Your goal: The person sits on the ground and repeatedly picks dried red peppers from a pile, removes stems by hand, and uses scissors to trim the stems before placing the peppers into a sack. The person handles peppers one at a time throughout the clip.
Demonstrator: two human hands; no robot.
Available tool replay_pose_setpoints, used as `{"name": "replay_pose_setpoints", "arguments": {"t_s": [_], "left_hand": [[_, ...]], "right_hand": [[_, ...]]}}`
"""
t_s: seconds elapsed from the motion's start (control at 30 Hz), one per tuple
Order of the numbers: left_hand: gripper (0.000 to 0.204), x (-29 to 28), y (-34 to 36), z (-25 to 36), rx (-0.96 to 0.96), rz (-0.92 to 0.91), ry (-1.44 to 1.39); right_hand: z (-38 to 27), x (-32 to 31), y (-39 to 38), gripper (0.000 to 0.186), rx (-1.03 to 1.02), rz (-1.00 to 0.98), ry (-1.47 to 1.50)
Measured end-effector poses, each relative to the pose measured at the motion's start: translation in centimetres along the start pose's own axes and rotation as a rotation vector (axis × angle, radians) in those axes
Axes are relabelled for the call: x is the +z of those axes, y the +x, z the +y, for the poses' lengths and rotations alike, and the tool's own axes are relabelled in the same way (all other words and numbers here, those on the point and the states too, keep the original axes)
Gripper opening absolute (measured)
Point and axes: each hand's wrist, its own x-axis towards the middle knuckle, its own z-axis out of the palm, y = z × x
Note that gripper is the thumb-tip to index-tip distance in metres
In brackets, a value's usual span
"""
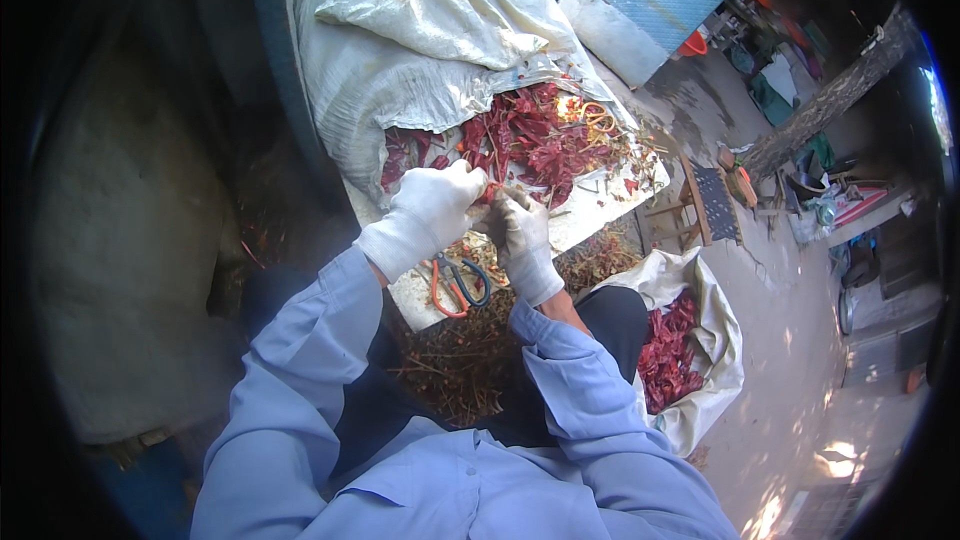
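Both my hands wear pale gloves and meet over the near part of a white board [625, 202]. A dried red chili [489, 192] shows between my left hand [438, 204], closed on it, and my right hand [521, 230], whose fingers also pinch it. Much of the chili is covered by the gloves. Just beyond lies a heap of dried red chilies [530, 140], spilling from under a white woven sack [400, 50]. Scissors [458, 285] with one orange and one dark handle rest at the board's near edge, below my hands; their blades are partly hidden.
An open white sack [722, 340] holding red chilies [668, 355] stands right of my knee. Another pair of scissors [598, 118], yellow-handled, lies by the heap. Stems and scraps [450, 360] litter the ground between my legs. A small wooden chair [690, 205] stands farther right.
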Motion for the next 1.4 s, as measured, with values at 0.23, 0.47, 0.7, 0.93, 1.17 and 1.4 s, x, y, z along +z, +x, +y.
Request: {"name": "replay_pose_setpoints", "arguments": {"t_s": [0.23,0.47,0.7,0.93,1.17,1.4], "left_hand": [[0.027,1.4,0.0,0.5,0.024,0.006,0.031],[0.030,0.8,0.7,-0.1,-0.191,0.055,-0.567],[0.028,1.0,0.6,0.6,-0.085,0.094,-0.490],[0.020,1.7,0.4,-0.2,-0.032,0.018,-0.630],[0.014,1.3,-0.1,0.0,-0.021,0.068,-0.892],[0.011,0.0,0.0,-0.2,-0.199,-0.192,-1.085]], "right_hand": [[-0.1,-0.7,-0.7,0.030,0.050,0.010,-0.092],[-1.1,-0.3,-1.1,0.017,-0.276,-0.013,-0.221],[-0.9,-0.5,-1.2,0.013,-0.361,0.062,-0.316],[-1.4,-1.1,-1.5,0.017,-0.212,0.029,-0.193],[-1.5,-1.1,-1.9,0.020,-0.105,-0.124,0.152],[-2.4,0.0,-3.0,0.010,-0.393,0.024,-0.334]]}}
